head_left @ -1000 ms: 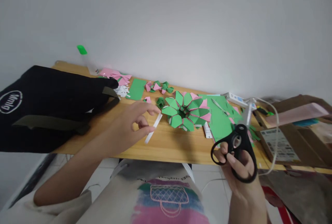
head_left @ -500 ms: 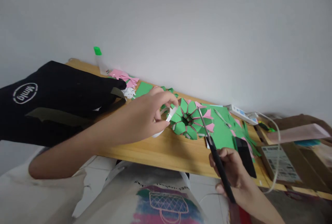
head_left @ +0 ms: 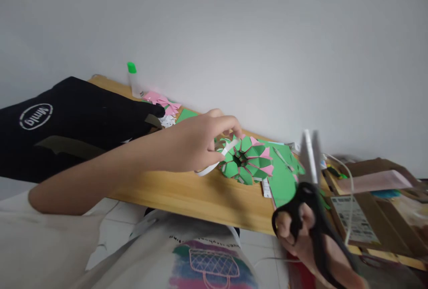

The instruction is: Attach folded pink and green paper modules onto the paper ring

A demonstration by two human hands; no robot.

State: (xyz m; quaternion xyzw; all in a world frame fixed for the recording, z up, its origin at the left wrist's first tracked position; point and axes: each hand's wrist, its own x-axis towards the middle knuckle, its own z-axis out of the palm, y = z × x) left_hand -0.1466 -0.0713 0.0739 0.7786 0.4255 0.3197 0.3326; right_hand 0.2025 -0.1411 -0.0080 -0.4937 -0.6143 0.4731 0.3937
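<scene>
My left hand (head_left: pixel 209 142) is closed on a curling white strip of tape (head_left: pixel 214 166), pinched between thumb and fingers. Just right of and beneath it on the wooden table (head_left: pixel 174 195) sits a ring of folded green and pink paper (head_left: pixel 247 164), with a dark hole at its centre. In my right hand (head_left: pixel 301 231) is a pair of black-handled scissors (head_left: pixel 309 164), fingers through the loops. The blades point up and look slightly parted, though motion blurs them. The scissors are well to the right of the tape, touching nothing else I can see.
Green sheets (head_left: pixel 281 173) lie right of the paper ring, a pen-like tool on top. A black bag (head_left: pixel 76 124) covers the table's left. Behind it stands a green-capped bottle (head_left: pixel 133 81) near pink paper pieces (head_left: pixel 163 101). A cardboard box (head_left: pixel 357 222) and white cable (head_left: pixel 351 191) are at right.
My right hand has swung the scissors rightward, away from the left hand, and turned the blades upright. My left hand has shifted slightly right, still gripping the tape.
</scene>
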